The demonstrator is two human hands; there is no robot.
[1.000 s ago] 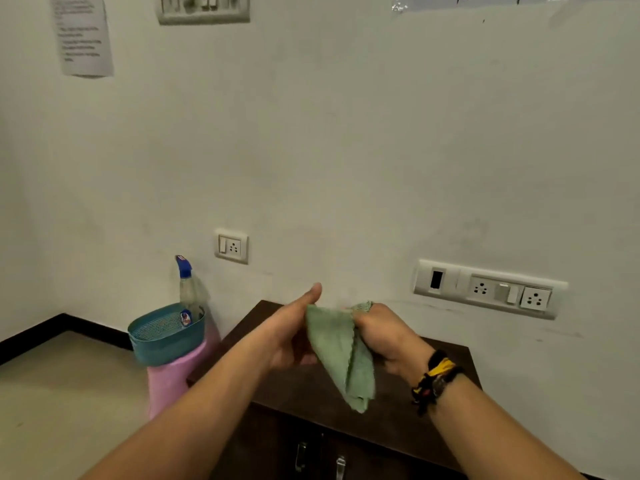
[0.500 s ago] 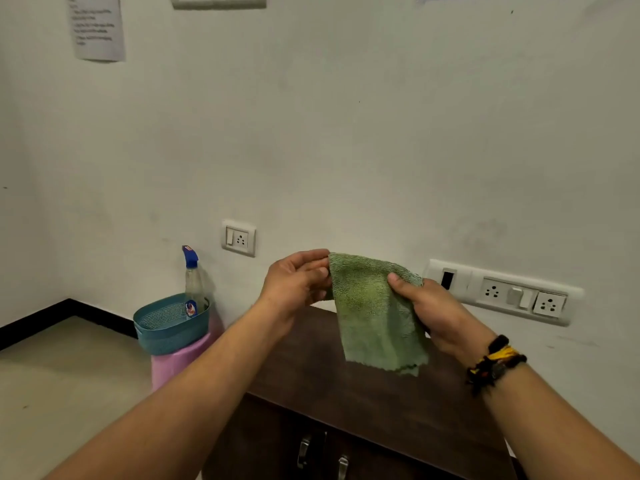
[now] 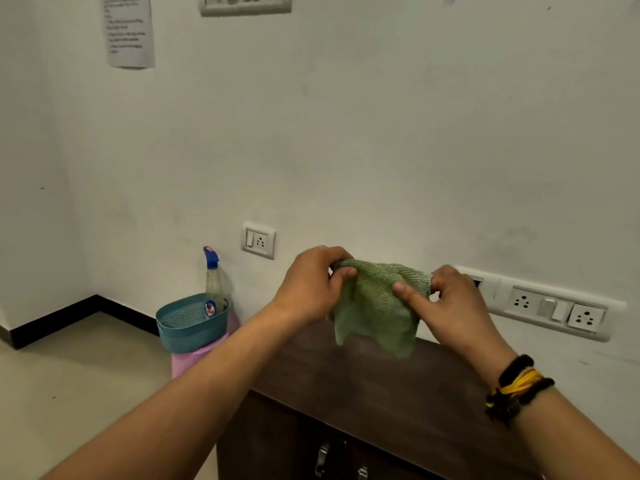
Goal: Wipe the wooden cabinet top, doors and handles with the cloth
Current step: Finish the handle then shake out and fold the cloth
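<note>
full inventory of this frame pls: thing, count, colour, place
cloth: 1, green, held in the air above the cabinet
cabinet: 1, dark brown wood, against wall, lower centre
cabinet handles: 2, metal, on the doors, bottom edge
spray bottle: 1, clear with blue head, in the basket
basket: 1, teal, on a pink stand left of cabinet
wall sockets: white, behind the hands
paper notice: 1, white, wall top left
wristbands: black and yellow, right wrist
left hand: grips cloth's left top edge
right hand: pinches cloth's right top edge
</note>
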